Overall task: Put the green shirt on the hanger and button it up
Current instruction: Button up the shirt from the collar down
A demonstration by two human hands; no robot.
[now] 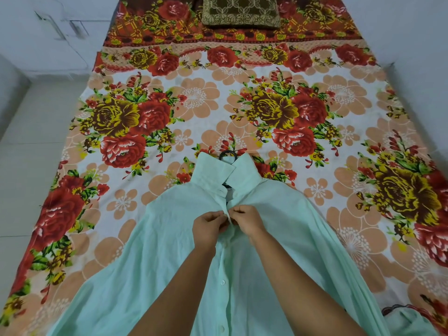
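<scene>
Your green shirt [169,238] lies flat, front up, on the bed [218,105], collar pointing away from you. It is thin, light mint cloth, faintly creased, with sleeves spread to both sides. The hanger [228,155] is inside the shirt: only its black hook shows above the collar, and a short dark section shows in the open neck gap.

Your left hand [209,226] and right hand [244,220] meet at the placket just below the collar. Each hand pinches a shirt edge between thumb and fingers, a narrow grip on cloth. The button under your fingers is hidden, so you cannot tell if it is through its hole. Below your hands the placket lies closed, with small round white buttons [222,283] in a line.

The bed carries a smooth floral sheet in red, yellow and peach. A brown patterned pillow [241,12] sits at the far end.
</scene>
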